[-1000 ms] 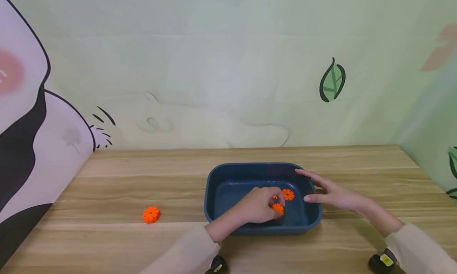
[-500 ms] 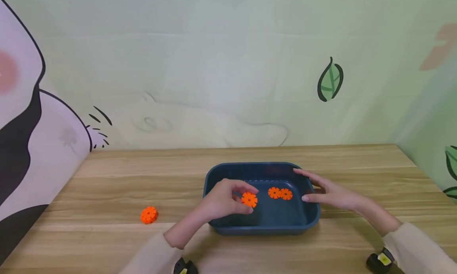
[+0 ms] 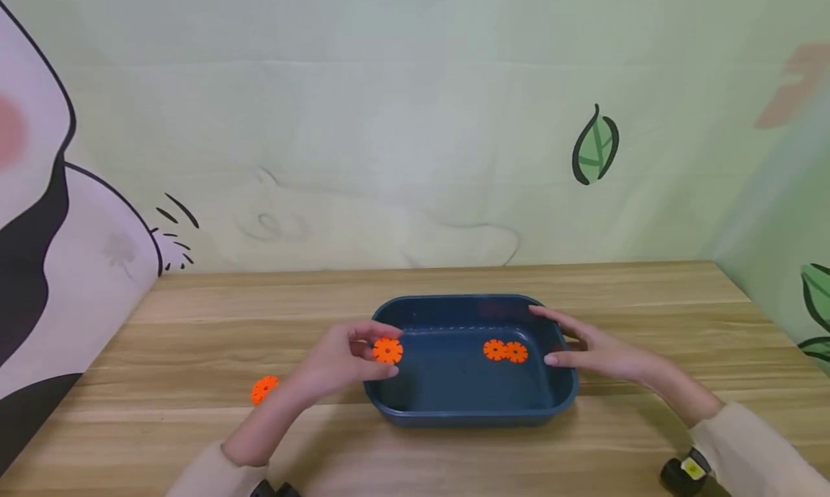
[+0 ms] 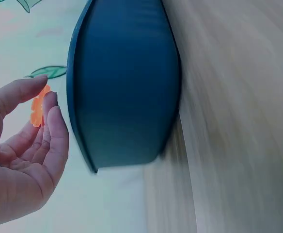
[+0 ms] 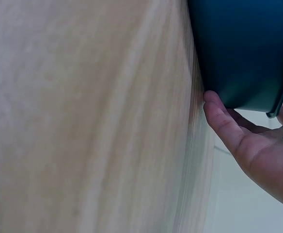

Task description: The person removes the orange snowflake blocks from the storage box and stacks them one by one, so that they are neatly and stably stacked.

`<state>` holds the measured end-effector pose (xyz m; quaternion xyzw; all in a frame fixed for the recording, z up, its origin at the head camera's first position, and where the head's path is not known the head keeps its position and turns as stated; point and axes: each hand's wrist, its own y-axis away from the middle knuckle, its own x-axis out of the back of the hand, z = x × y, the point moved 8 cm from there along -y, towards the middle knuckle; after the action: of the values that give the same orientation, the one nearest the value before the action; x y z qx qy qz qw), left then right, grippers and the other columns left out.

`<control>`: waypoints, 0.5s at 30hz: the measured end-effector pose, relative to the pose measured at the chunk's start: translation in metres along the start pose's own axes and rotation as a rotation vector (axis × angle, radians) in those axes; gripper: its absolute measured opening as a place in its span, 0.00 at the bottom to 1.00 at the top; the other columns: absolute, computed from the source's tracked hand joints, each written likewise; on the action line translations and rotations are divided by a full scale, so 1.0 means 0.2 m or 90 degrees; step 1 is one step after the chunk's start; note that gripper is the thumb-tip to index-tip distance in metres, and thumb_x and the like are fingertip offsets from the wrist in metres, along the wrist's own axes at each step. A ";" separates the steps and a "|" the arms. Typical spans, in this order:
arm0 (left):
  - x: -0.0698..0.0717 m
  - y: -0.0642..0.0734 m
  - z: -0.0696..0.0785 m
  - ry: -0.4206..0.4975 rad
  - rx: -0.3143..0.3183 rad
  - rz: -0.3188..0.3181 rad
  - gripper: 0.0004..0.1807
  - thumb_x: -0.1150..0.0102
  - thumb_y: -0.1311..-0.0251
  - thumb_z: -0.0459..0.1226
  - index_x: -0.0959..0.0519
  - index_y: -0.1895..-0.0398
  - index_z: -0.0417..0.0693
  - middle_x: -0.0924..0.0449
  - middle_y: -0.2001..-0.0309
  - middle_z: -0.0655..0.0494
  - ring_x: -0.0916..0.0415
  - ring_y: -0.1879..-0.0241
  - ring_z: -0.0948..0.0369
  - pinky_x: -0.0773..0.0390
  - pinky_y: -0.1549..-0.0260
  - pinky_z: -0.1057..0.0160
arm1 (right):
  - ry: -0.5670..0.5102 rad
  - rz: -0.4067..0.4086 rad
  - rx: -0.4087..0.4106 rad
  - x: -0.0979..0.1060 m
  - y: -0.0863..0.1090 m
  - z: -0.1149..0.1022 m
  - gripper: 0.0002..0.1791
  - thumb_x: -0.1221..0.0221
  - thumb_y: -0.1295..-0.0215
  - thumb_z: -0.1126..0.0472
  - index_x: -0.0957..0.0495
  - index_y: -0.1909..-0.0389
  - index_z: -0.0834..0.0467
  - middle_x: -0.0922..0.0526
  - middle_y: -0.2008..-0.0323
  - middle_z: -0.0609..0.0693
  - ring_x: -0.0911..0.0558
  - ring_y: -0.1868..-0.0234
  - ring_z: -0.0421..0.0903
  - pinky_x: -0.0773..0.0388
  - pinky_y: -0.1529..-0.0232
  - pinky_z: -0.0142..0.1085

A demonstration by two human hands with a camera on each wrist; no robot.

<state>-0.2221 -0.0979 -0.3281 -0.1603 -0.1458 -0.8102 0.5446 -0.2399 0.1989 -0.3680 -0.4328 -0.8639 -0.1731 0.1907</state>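
A notched orange disc (image 3: 387, 351) is pinched between the thumb and fingers of the left hand (image 3: 338, 360), raised above the rim at the left end of a dark blue tub (image 3: 473, 415). The right hand (image 3: 606, 353) grips the tub's right end, digits on both sides of the wall. Inside, toward that end, lie two more orange discs (image 3: 496, 350), side by side. Left of the tub, another orange piece (image 3: 262, 389), partly hidden by the left forearm (image 3: 269, 425), lies on the wood-grain table (image 3: 519, 457), before a pale green backdrop (image 3: 389, 137).

The left sleeve (image 3: 217, 474) at seven o'clock and right sleeve (image 3: 755, 446) at four are beige; a black wrist device (image 3: 676, 477) there has a yellow label (image 3: 693, 469).
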 end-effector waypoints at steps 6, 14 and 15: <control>0.13 0.08 -0.06 0.002 0.011 0.042 0.25 0.31 0.57 0.32 0.23 0.52 0.38 0.21 0.62 0.50 0.28 0.70 0.57 0.26 0.74 0.66 | -0.007 -0.001 -0.004 0.00 0.00 0.02 0.38 0.45 0.36 0.57 0.54 0.30 0.53 0.61 0.31 0.65 0.56 0.35 0.71 0.45 0.42 0.61; 0.33 0.17 -0.18 -0.077 0.032 0.090 0.26 0.31 0.54 0.40 0.24 0.50 0.40 0.22 0.56 0.49 0.27 0.57 0.55 0.24 0.60 0.61 | -0.020 -0.007 -0.017 0.00 0.01 0.02 0.39 0.45 0.36 0.57 0.55 0.29 0.52 0.62 0.31 0.65 0.54 0.35 0.72 0.40 0.44 0.59; 0.35 0.18 -0.21 -0.086 0.040 0.094 0.27 0.31 0.54 0.42 0.24 0.49 0.41 0.23 0.54 0.49 0.27 0.55 0.54 0.24 0.59 0.59 | -0.020 -0.008 -0.018 0.00 0.01 0.02 0.39 0.45 0.36 0.57 0.55 0.29 0.52 0.62 0.31 0.65 0.54 0.35 0.72 0.40 0.44 0.59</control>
<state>-0.2176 -0.1872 -0.3334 -0.2080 -0.1954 -0.7503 0.5964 -0.2396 0.2010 -0.3708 -0.4328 -0.8670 -0.1797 0.1695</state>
